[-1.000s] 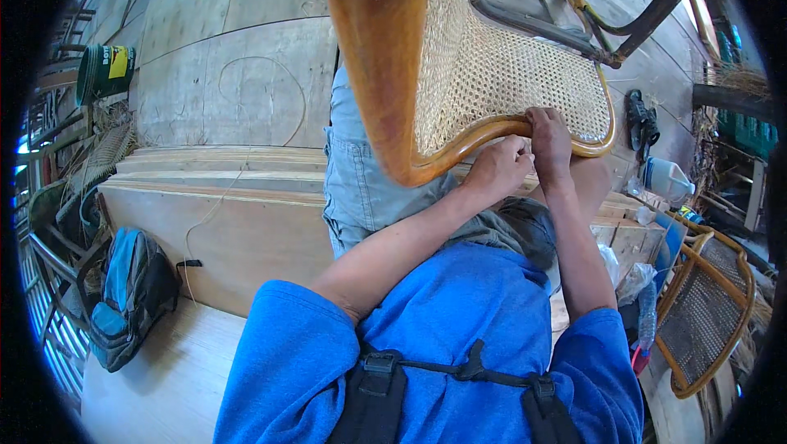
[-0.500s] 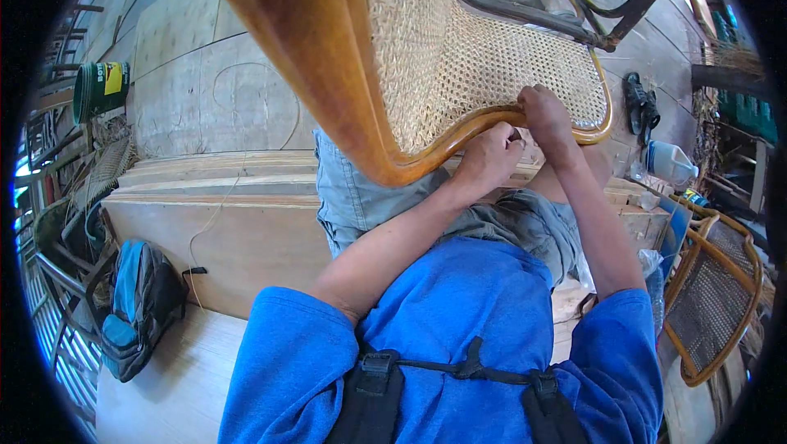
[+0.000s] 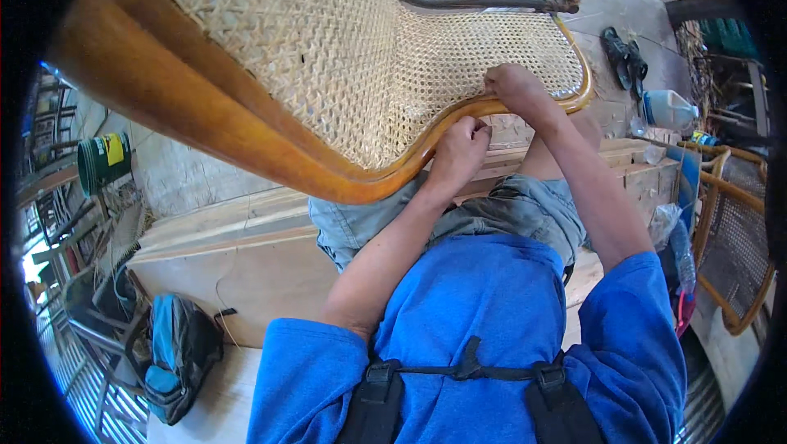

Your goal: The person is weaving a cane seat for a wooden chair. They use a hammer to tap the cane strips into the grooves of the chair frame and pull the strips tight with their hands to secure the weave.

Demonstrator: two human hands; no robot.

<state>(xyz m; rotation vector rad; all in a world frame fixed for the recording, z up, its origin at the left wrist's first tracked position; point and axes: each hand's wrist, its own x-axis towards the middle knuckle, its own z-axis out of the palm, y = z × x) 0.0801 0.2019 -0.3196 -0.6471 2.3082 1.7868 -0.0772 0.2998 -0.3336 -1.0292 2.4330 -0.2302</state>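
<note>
The cane chair [image 3: 328,59] has swung to your left; it's in front of you, its weave [image 3: 508,46] looking filled in; your left hand [image 3: 457,157] and right hand [image 3: 520,91] curl their fingers at the rim [image 3: 246,136]; I can't tell what they pinch, or what edge work is left.

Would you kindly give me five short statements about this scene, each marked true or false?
1. The right hand is at the edge of the woven cane. True.
2. The person's hands are far apart. False: the left hand is close to the right one, beside the curved wooden frame.
3. A translucent jug is near the dark sandals. True.
4. The backpack is at the picture's right. False: the blue and dark backpack is at the left.
5. The person's blue shirt leaves both forearms bare. True.
</note>
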